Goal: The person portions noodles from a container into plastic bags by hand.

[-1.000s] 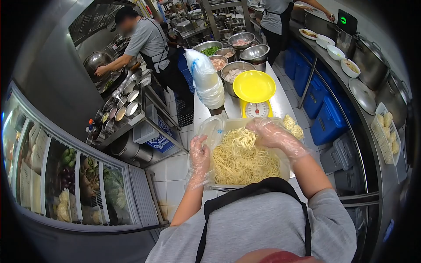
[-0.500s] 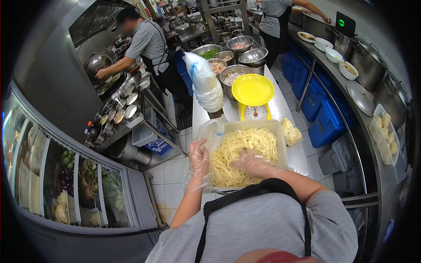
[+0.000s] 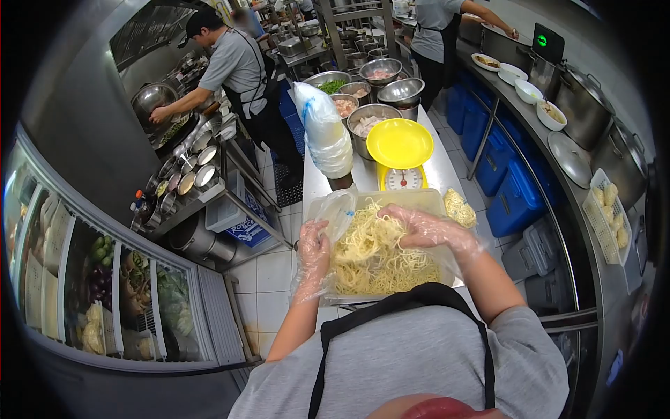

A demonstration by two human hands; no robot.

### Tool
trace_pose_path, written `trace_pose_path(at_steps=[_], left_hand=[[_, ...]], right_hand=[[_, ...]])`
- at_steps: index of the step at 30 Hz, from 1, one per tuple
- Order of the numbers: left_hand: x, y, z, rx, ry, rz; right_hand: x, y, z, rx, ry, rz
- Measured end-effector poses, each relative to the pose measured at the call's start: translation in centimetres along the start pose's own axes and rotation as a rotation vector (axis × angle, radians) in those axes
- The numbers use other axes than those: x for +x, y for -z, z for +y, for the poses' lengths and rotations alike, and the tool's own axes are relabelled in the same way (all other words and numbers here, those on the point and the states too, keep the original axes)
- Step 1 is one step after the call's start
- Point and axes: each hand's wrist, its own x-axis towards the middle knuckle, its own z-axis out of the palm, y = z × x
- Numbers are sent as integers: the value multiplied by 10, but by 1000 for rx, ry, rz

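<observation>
The long stainless-steel table (image 3: 447, 166) is largely covered, its near end hidden by the wearer's black apron (image 3: 405, 302) and grey shirt. On it sits the rectangular translucent plastic tub (image 3: 430, 200), its left wall hard to make out behind film and its near rim partly covered by the apron. The pale yellow noodles (image 3: 384, 272) lie in the tub, some hidden beneath the gloved right hand (image 3: 429, 227), whose fingers are clamped on a hanging bunch; their tips are lost among the strands. The clear thin plastic bag (image 3: 342, 218) blurs into the tub behind it; the gloved left hand (image 3: 314, 255) is at its left edge, fingers curled, though whether they pinch the film I cannot tell. Half a second ago the right hand was down in the noodles; now it is raised with strands, while the left has barely moved.
</observation>
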Motion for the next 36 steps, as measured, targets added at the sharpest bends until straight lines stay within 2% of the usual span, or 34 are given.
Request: trace_pose_path(at_steps=[2, 4, 5, 7, 9, 11, 13, 14, 16, 20, 22, 24, 26, 27, 28, 30, 31, 32, 34, 35, 36], left_hand=[[-1, 1, 2, -39, 32, -9], [1, 0, 1, -76, 62, -12], [0, 0, -2, -47, 47, 4], [-1, -1, -4, -18, 33, 15], [0, -1, -2, -53, 94, 46], [0, -1, -1, -36, 55, 55], [2, -1, 3, -20, 16, 75], [2, 1, 5, -38, 40, 67], [-2, 3, 7, -54, 68, 55], [2, 4, 0, -59, 56, 124], [0, 2, -6, -62, 77, 160], [1, 0, -10, -89, 32, 207], [1, -1, -11, -73, 20, 207], [0, -1, -11, -56, 8, 205], [0, -1, -11, -57, 7, 203], [2, -2, -11, -49, 5, 182], [3, -3, -9, -51, 1, 182], [3, -3, -8, -90, 31, 163], [1, -2, -6, -124, 68, 142], [0, -2, -5, -108, 84, 134], [0, -1, -5, -92, 99, 127]], right_hand=[[4, -1, 10, -7, -70, -53], [5, 3, 8, -554, -118, -195], [10, 0, 10, -554, -118, -193], [21, -13, 13, -412, 205, -17], [25, -35, 1, -424, 183, -77], [30, -64, -5, -440, 162, -135], [49, -92, 7, -739, 3, -235], [51, -93, 16, -743, 6, -235], [44, -93, 32, -374, 195, -19], [38, -51, 29, -225, 323, 41], [21, -29, 13, 35, 363, 206], [11, -18, 19, 4, 342, 236], [-1, -6, 17, -219, 113, 71], [-9, 5, -33, -453, -204, -90], [-8, 1, -33, -451, -206, -89], [-7, -19, -20, -565, -93, -239], [2, -51, 16, -575, 26, -124], [0, -64, 14, -575, 25, -123], [4, -85, 6, -884, 9, -30], [13, -91, 19, -753, 15, -69], [19, -90, 33, -752, 19, -72]])
